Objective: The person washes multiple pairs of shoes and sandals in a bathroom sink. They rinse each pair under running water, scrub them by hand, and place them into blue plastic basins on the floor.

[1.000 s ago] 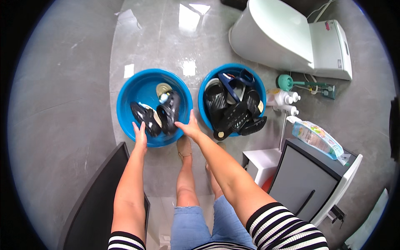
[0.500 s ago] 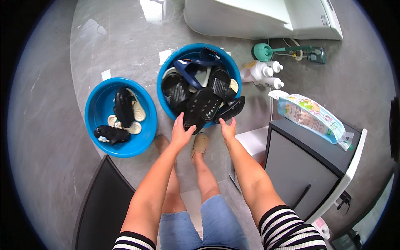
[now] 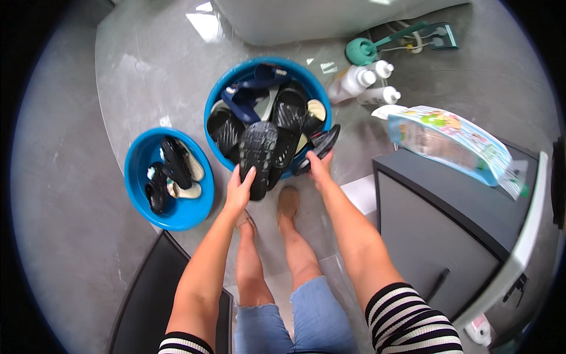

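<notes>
My left hand is closed on the heel end of a black slipper, tilted up with its ridged sole showing, over the near rim of the larger blue basin. At that basin's right rim, my right hand grips a second black slipper, seen mostly edge-on. Under and behind these two, the basin is heaped with more footwear: black slides, a navy slipper and some with cream soles.
A smaller blue basin with black and cream footwear stands at left. Several white bottles and a green toilet brush holder stand at far right. A grey cabinet carries a plastic package. A black panel is near left.
The left slipper has tipped up, so its sole now shows. The right slipper has turned edge-on and risen slightly. The view has shifted a little.
</notes>
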`<state>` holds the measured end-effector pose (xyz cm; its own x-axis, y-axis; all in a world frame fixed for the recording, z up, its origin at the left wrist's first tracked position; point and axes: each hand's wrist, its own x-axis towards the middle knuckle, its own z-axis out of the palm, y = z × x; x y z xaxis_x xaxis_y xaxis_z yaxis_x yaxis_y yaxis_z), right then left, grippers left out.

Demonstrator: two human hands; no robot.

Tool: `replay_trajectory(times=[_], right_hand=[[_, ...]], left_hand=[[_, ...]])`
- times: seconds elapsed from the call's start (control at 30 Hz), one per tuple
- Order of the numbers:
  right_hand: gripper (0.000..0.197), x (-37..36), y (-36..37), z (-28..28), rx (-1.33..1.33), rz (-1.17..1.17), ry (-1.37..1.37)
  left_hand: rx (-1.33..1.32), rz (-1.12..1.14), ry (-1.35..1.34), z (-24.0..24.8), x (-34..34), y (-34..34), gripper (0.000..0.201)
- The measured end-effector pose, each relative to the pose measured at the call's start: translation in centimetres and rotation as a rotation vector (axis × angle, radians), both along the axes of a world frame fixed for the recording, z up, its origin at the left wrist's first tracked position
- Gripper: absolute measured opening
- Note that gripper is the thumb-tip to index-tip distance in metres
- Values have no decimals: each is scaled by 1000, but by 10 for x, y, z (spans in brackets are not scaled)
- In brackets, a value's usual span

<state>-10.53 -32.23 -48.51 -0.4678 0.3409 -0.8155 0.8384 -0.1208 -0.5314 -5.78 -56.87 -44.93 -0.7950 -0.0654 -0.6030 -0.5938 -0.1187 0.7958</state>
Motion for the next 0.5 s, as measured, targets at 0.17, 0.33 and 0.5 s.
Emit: replay_trajectory(times=[0.17, 0.33, 0.5], right_hand=[[49, 33, -13, 169, -951, -192, 177], [60, 86, 0, 383, -1016, -217, 376], [63, 169, 43, 544, -977, -183, 708]], left_hand=[[579, 130, -527, 124, 16, -24, 72], [1121, -23, -357, 313, -6, 11, 100], [1096, -407, -202, 466, -10, 66, 71]])
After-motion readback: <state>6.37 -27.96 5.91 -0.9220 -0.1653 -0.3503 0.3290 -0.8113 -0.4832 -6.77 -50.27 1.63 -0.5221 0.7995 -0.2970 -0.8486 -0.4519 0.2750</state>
